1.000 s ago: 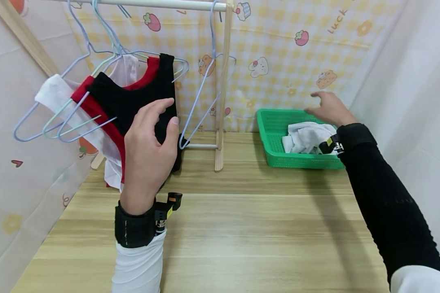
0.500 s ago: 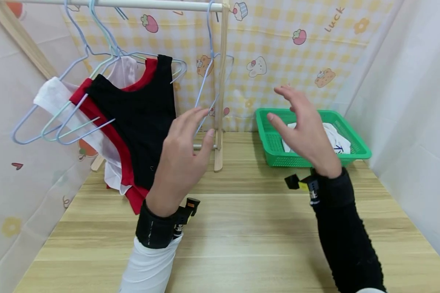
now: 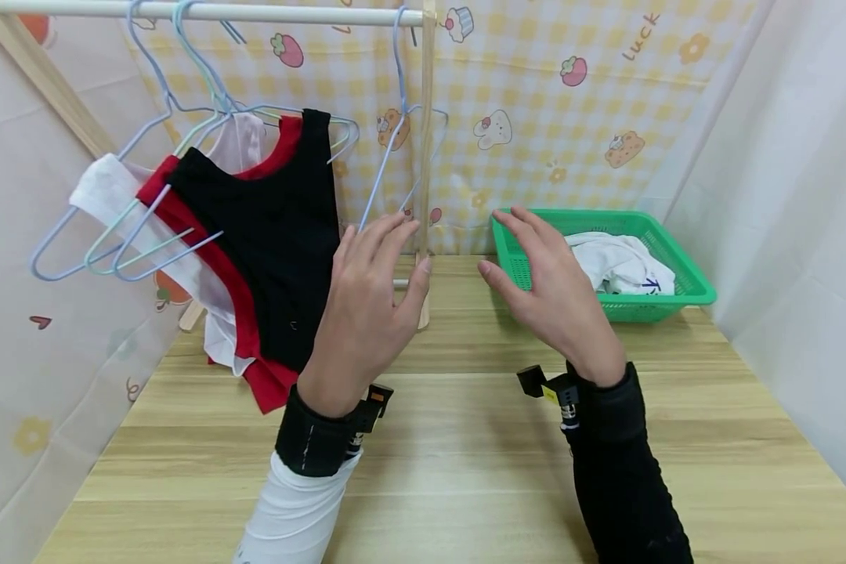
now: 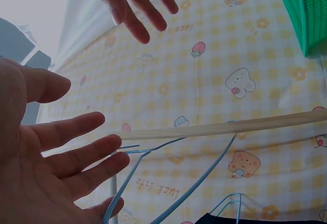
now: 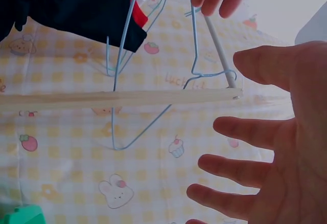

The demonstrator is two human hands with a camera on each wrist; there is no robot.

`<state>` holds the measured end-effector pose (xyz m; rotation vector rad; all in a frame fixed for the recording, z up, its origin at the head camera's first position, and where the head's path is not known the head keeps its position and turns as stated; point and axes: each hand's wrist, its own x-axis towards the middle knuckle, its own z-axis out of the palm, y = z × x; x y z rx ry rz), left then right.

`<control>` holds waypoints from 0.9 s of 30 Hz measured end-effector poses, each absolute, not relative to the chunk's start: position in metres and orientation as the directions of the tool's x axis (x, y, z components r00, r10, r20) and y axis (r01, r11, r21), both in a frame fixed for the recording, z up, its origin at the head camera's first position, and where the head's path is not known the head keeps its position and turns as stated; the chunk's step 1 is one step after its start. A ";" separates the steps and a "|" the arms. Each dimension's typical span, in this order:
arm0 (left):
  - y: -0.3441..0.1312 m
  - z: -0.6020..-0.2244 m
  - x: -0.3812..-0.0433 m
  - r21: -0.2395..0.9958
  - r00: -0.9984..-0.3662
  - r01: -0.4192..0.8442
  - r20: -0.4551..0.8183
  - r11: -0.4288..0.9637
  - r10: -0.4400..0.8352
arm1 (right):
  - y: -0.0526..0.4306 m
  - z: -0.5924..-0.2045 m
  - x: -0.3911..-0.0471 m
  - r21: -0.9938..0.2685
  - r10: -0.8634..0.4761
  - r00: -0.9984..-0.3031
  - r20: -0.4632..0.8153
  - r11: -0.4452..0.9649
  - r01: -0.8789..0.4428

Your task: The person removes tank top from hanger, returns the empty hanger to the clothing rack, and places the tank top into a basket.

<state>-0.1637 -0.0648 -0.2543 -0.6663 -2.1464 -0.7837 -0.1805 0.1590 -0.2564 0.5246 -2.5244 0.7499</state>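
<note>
My left hand [image 3: 366, 305] hovers over the table in front of the rack's right post, fingers loosely extended and holding nothing. Across from it, my right hand [image 3: 560, 294] is raised before the basket, palm facing left, its fingers spread in the right wrist view. A bare blue hanger [image 3: 383, 176] hangs at the right end of the rail, partly behind my left hand. Further left, a black tank top [image 3: 275, 227], a red top [image 3: 268, 384] and a white top [image 3: 106, 184] hang on hangers. White cloth [image 3: 623, 262] with dark lettering lies crumpled in the green basket [image 3: 691, 290].
The rack has a white rail [image 3: 289, 12] and a wooden right post [image 3: 426, 141]. Below is a wood-grain table [image 3: 451, 470]. A yellow checked curtain [image 3: 522, 86] closes the back, with pale sheets [image 3: 797, 196] at the sides.
My right hand has come left and toward me from above the basket, uncovering the white cloth. My left hand has moved right, away from the black tank top.
</note>
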 end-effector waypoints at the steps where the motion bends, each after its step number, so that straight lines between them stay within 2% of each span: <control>1: -0.066 -0.254 -0.163 0.319 -0.579 0.669 0.790 0.671 0.202 | 0.158 -0.257 -0.181 -0.409 -0.232 -0.824 0.518 0.778 -0.476; 9: -0.077 -0.245 -0.160 0.343 -0.466 0.742 0.882 0.577 0.075 | 0.161 -0.256 -0.180 -0.407 -0.247 -0.824 0.511 0.774 -0.485; 19: -0.107 -0.219 -0.180 0.341 -0.433 0.725 0.901 0.598 0.011 | 0.177 -0.255 -0.178 -0.430 -0.238 -0.837 0.493 0.769 -0.472; 22: -0.120 -0.202 -0.193 0.349 -0.445 0.675 0.895 0.651 -0.019 | 0.181 -0.255 -0.179 -0.441 -0.241 -0.833 0.498 0.757 -0.482; 27: -0.144 -0.177 -0.208 0.405 -0.561 0.446 0.821 0.798 -0.104 | 0.187 -0.253 -0.181 -0.457 -0.246 -0.830 0.500 0.740 -0.494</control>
